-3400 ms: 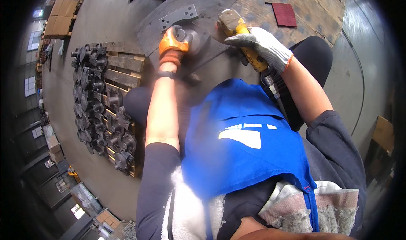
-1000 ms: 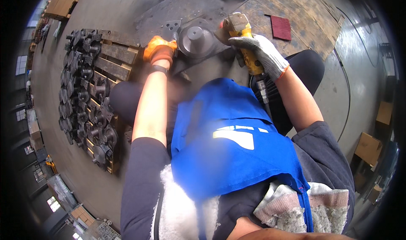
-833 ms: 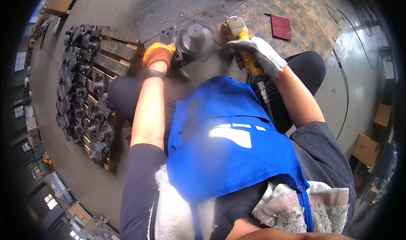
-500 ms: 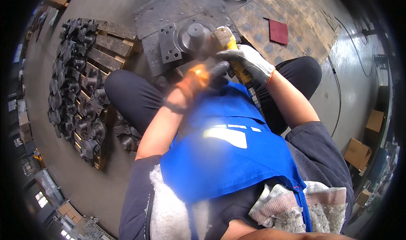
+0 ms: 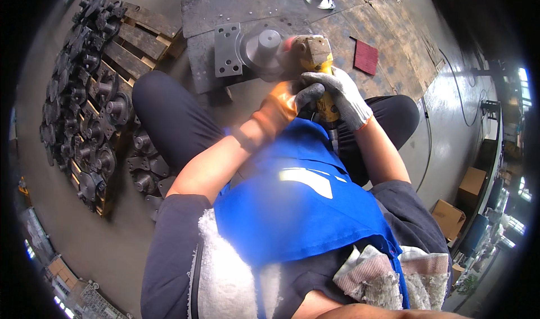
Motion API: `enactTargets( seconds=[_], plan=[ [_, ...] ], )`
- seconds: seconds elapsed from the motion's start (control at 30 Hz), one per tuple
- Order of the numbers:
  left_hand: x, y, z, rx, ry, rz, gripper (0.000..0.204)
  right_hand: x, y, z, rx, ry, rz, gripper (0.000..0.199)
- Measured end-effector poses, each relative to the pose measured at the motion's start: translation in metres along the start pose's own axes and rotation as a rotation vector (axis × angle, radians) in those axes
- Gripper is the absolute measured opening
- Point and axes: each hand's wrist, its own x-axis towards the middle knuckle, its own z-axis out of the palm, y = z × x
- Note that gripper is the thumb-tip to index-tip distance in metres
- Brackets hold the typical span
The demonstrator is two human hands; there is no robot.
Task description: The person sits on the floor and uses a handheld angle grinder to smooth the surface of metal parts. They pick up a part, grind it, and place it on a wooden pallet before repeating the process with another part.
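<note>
The right hand (image 5: 346,97), in a white glove with grey-coated fingers, has its grip wrapped around the body of a yellow power tool (image 5: 317,53). The left hand (image 5: 286,100), in an orange glove with a dark coating, meets the same tool from the left, its thumb lying against the near side; whether that grip is pressed together cannot be told, since its other fingers are hidden. The tool's head sits just right of a dark metal part (image 5: 269,42), with a blurred reddish edge between them (actual contact cannot be made out). The part rests on a dark bench (image 5: 247,4), its cylinder standing up and its drilled plate at the left. To the right, a dark red patch (image 5: 365,57) lies on a wooden board (image 5: 394,66). A pallet (image 5: 126,60) at the left carries dark flanged parts (image 5: 84,111); cardboard boxes (image 5: 448,218) stand at the far right.
</note>
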Motion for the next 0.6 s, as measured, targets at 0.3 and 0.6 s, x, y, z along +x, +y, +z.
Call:
enactTargets(
  seconds=[0.3, 0.6],
  plan=[
    [-0.022, -0.019, 0.006, 0.161, 0.036, 0.128, 0.026, 0.004, 0.015, -0.013, -0.222, 0.190, -0.036, 0.027],
    [-0.032, -0.027, 0.003, 0.502, 0.101, 0.149, 0.026, -0.004, 0.021, 0.043, -0.570, 0.338, -0.132, 0.028]
  ],
)
